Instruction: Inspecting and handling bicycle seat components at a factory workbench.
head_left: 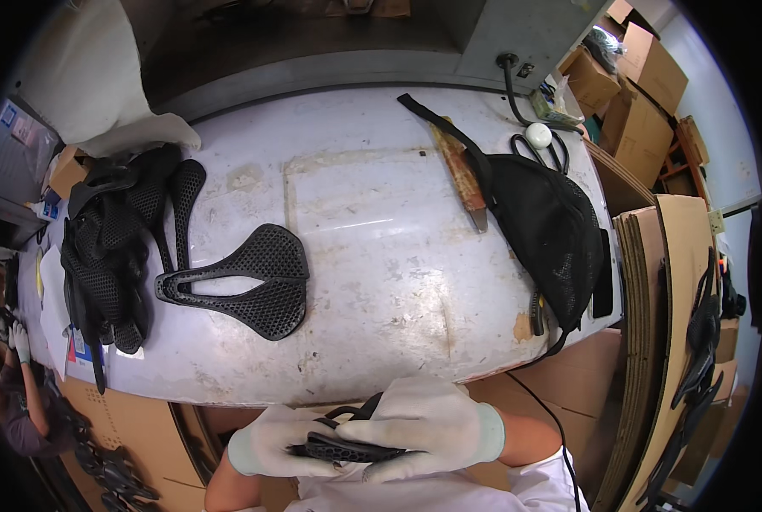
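White gloves cover both hands, low in the picture, close to the person's body. The left hand (272, 442) and the right hand (432, 427) are both closed around one black bike seat (347, 445), a flat one full of little holes. The right hand lies over the top of it and the left hand holds it from below and the side. I think a firm grip with both hands is best here, since the seat is thin and bendy, and turning it slowly would stop it from slipping out.

Just past the hands is a worn white table (372, 256). Another black seat (236, 282) lies flat on it, apart from the hands. At the left edge is a heap of more black seats (116, 247). On the right lies a black mesh bag (547, 226); I cannot tell what is inside. Beside it are scissors (543, 149) and a rusty flat tool (462, 175).

Brown cardboard boxes (637, 94) are stacked far right. I cannot see inside them.
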Tool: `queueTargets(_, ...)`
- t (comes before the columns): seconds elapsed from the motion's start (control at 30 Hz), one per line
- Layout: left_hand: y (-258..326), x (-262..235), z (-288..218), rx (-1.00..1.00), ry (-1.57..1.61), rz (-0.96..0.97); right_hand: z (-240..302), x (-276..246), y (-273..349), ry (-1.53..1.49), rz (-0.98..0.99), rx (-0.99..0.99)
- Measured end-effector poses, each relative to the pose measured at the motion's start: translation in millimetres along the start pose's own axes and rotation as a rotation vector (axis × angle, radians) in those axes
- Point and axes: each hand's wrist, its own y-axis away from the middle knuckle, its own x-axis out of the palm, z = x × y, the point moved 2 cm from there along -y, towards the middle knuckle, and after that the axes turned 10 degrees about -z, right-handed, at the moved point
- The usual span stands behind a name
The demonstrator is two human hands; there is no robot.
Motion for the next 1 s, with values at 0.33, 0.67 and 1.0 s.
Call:
queueTargets(0.33,-9,10,-32,0.109,-0.294,-0.164,-11,-2,2,-0.002,-0.038,0.001)
queueTargets(0.67,-21,32,-72,-0.069,-0.5,-0.231,9,-3,-2,0.329,-0.124,0.063)
queueTargets(1.0,-17,36,-66,-0.076,-0.494,-0.213,3,6,12,0.266,-0.264,0.108)
